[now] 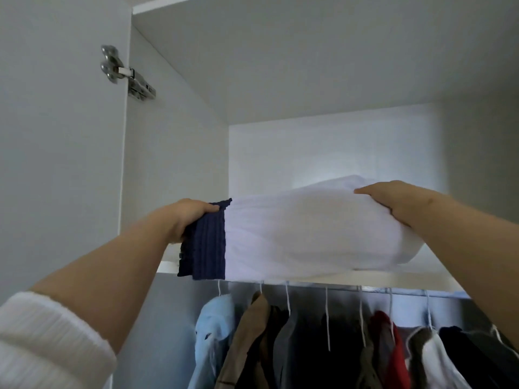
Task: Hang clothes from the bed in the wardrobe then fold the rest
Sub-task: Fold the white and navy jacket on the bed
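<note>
A folded bundle of clothes, a white garment [314,231] with a dark navy knit piece [203,248] at its left end, sits on the front edge of the wardrobe's top shelf [421,283]. My left hand [188,217] grips the navy end, thumb on top. My right hand [401,204] lies over the white garment's upper right side, fingers curled onto the fabric. Below the shelf, several garments hang on white hangers: a light blue one [213,327], a tan one [250,341], a red one [390,349].
The white wardrobe door [56,136] stands open at the left, its metal hinge [123,71] by the frame. The upper compartment behind the bundle has white walls and a bright back panel [337,153]. The hanging rail runs just under the shelf.
</note>
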Motion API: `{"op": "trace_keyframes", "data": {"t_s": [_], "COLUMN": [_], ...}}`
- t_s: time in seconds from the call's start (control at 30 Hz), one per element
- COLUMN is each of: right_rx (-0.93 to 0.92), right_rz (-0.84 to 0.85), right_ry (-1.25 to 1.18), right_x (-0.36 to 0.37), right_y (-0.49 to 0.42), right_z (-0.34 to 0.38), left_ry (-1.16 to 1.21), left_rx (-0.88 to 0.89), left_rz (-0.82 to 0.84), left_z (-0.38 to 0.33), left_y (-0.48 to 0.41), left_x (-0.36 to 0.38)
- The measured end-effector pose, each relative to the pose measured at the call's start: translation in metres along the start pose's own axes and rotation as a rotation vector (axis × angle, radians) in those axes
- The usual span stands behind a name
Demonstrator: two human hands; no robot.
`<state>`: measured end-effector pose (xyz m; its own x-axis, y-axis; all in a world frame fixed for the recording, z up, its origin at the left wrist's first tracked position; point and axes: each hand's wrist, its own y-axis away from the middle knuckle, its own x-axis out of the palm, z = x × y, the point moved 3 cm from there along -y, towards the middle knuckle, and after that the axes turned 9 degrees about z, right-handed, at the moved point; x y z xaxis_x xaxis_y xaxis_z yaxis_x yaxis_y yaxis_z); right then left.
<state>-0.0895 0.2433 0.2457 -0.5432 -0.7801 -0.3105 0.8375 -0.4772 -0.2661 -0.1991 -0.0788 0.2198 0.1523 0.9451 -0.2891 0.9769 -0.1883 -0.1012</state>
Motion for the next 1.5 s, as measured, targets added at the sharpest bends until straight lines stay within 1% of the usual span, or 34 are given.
{"op": "trace_keyframes", "data": {"t_s": [0.03, 0.1, 0.17, 0.23, 0.3, 0.37, 0.4, 0.43, 0.5, 0.57, 0.6, 0.63, 0.7, 0.77, 0.8, 0.83, 0.87, 0.9, 0.93, 0.97, 1.0, 1.03, 1.07, 1.1, 1.13, 1.17, 1.2, 1.23, 1.33, 1.5], "right_rx": [0.045, 0.114, 0.148, 0.153, 0.07, -0.03, -0.09, -0.132, -0.217, -0.244, -0.232, -0.208, -0.167, -0.177, -0.203, -0.232, -0.258, -0.277, -0.286, -0.29, -0.291, -0.289, -0.284, -0.277, -0.27, -0.27, -0.276, -0.285, -0.308, -0.344], "right_rz": [0.041, 0.126, 0.122, 0.051, -0.121, -0.228, -0.268, -0.254, -0.125, 0.068, 0.165, 0.262, 0.402, 0.464, 0.483, 0.498, 0.506, 0.513, 0.52, 0.522, 0.526, 0.527, 0.527, 0.527, 0.527, 0.526, 0.526, 0.529, 0.559, 0.616], "right_ry": [0.019, 0.056, 0.137, 0.329, 0.492, 0.452, 0.44, 0.461, 0.483, 0.488, 0.495, 0.492, 0.488, 0.487, 0.488, 0.495, 0.506, 0.508, 0.496, 0.474, 0.449, 0.433, 0.425, 0.422, 0.421, 0.429, 0.447, 0.471, 0.549, 0.6], "right_x": [0.001, 0.002, -0.003, -0.005, -0.006, -0.004, -0.001, 0.006, 0.028, 0.055, 0.067, 0.079, 0.102, 0.122, 0.131, 0.139, 0.146, 0.151, 0.156, 0.161, 0.165, 0.169, 0.173, 0.176, 0.179, 0.181, 0.182, 0.183, 0.191, 0.214], "right_y": [-0.002, -0.007, -0.013, -0.014, -0.015, -0.016, -0.013, -0.009, -0.001, 0.009, 0.015, 0.02, 0.025, 0.028, 0.029, 0.029, 0.028, 0.027, 0.025, 0.024, 0.022, 0.022, 0.021, 0.02, 0.019, 0.018, 0.017, 0.016, 0.018, 0.025], "right_z": [-0.006, -0.017, -0.024, -0.031, -0.026, -0.018, -0.013, -0.009, -0.002, 0.001, 0.002, 0.002, 0.0, 0.0, 0.002, 0.004, 0.007, 0.009, 0.01, 0.011, 0.011, 0.009, 0.006, 0.003, -0.001, -0.003, -0.005, -0.005, -0.003, 0.007], "left_ry": [-0.002, -0.079, -0.223, -0.194, -0.159, -0.131, -0.005, 0.096, 0.258, 0.415, 0.416, 0.361, 0.268, 0.177, 0.067, -0.082, -0.263, -0.454, -0.596, -0.67, -0.697, -0.731, -0.765, -0.767, -0.741, -0.72, -0.724, -0.778, -0.927, -0.928], "left_rx": [-0.038, -0.069, -0.029, -0.002, -0.001, 0.009, -0.005, 0.018, 0.048, 0.07, 0.087, 0.102, 0.114, 0.103, 0.114, 0.143, 0.186, 0.231, 0.289, 0.365, 0.467, 0.568, 0.627, 0.617, 0.519, 0.395, 0.303, 0.247, 0.148, 0.125], "left_rz": [0.071, 0.156, 0.133, 0.054, -0.039, -0.201, -0.264, -0.321, -0.484, -0.505, -0.504, -0.489, -0.381, -0.219, -0.169, -0.162, -0.208, -0.316, -0.449, -0.549, -0.585, -0.531, -0.401, -0.246, -0.096, 0.014, 0.075, 0.09, 0.038, 0.005], "left_z": [0.007, 0.018, 0.02, 0.02, 0.02, 0.023, 0.026, 0.029, 0.035, 0.038, 0.038, 0.038, 0.037, 0.034, 0.034, 0.034, 0.032, 0.03, 0.026, 0.022, 0.018, 0.016, 0.016, 0.019, 0.024, 0.031, 0.037, 0.04, 0.045, 0.056], "left_y": [-0.007, -0.016, -0.027, -0.037, -0.049, -0.055, -0.057, -0.061, -0.058, -0.053, -0.048, -0.045, -0.035, -0.019, -0.01, -0.003, 0.003, 0.008, 0.011, 0.015, 0.015, 0.012, 0.005, -0.003, -0.01, -0.017, -0.022, -0.025, -0.03, -0.036], "left_x": [0.002, 0.008, 0.014, 0.016, 0.014, 0.012, 0.013, 0.013, 0.014, 0.017, 0.019, 0.019, 0.019, 0.019, 0.019, 0.017, 0.014, 0.01, 0.007, 0.008, 0.011, 0.017, 0.026, 0.032, 0.037, 0.037, 0.037, 0.034, 0.017, -0.015]}}
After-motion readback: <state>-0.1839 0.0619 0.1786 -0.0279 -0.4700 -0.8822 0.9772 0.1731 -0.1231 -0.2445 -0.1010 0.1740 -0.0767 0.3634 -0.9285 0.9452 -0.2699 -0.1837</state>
